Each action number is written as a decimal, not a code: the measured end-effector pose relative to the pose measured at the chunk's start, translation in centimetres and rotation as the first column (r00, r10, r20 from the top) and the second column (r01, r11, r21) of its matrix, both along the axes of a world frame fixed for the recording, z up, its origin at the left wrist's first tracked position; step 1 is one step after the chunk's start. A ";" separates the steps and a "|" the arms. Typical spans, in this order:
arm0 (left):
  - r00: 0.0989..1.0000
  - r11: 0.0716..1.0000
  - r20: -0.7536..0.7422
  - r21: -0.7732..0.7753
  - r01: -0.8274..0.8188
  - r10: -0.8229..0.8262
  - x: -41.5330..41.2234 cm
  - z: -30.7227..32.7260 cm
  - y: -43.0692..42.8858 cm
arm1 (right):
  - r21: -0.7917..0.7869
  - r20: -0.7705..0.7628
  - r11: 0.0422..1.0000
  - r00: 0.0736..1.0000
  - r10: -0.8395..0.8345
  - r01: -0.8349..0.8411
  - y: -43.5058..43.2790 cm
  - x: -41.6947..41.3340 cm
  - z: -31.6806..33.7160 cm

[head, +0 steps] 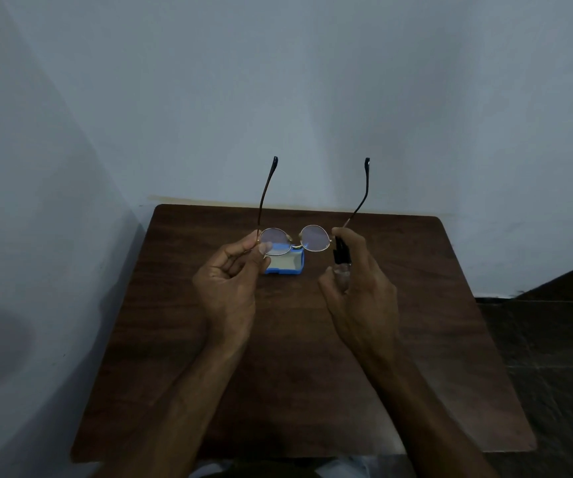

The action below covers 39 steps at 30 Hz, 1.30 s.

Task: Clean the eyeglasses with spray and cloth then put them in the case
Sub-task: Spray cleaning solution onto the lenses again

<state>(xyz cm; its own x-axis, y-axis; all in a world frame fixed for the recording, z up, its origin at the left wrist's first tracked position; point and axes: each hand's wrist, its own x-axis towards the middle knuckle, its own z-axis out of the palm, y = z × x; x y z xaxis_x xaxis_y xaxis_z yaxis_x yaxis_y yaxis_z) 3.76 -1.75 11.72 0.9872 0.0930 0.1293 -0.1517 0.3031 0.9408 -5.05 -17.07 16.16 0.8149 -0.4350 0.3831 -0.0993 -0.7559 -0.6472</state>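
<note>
2 hands busy: left hand point(229, 270) pinches eyeglasses point(314, 238), right hand point(364, 281) grips spray bottle point(342, 253).

cam: just one, head-worn, wide-angle | looks forward and down along both forearms point(191, 391) | fingers point(243, 244) land mid-frame, pretty close | worktop point(312, 374) spreads under and all round the fingers | wall point(312, 98) rises beyond them, fills the top half
</note>
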 end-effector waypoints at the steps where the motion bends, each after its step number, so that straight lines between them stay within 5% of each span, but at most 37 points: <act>1: 1.000 1.000 0.000 -0.004 -0.001 0.001 0.0 0.0 0.0 | -0.010 -0.003 1.000 1.000 -0.007 0.007 -0.1 0.1 -0.1; 15: 1.000 1.000 -0.016 -0.026 -0.008 0.007 0.0 0.2 0.4 | -0.048 -0.094 0.998 0.995 0.038 -0.043 0.7 -0.3 -1.6; 28: 0.999 1.000 -0.038 -0.021 0.000 -0.001 -0.2 0.5 0.5 | -0.098 0.027 0.995 0.999 -0.023 0.026 0.2 -0.1 -1.8; 34: 0.999 0.999 -0.042 -0.037 0.007 -0.008 -0.2 0.6 0.3 | -0.033 0.066 0.997 0.996 -0.064 0.066 0.1 0.2 -1.9; 39: 0.998 0.997 -0.069 -0.072 0.001 -0.006 -0.1 0.6 0.2 | 0.258 0.090 0.965 0.996 0.015 -0.038 -0.3 -1.0 -3.9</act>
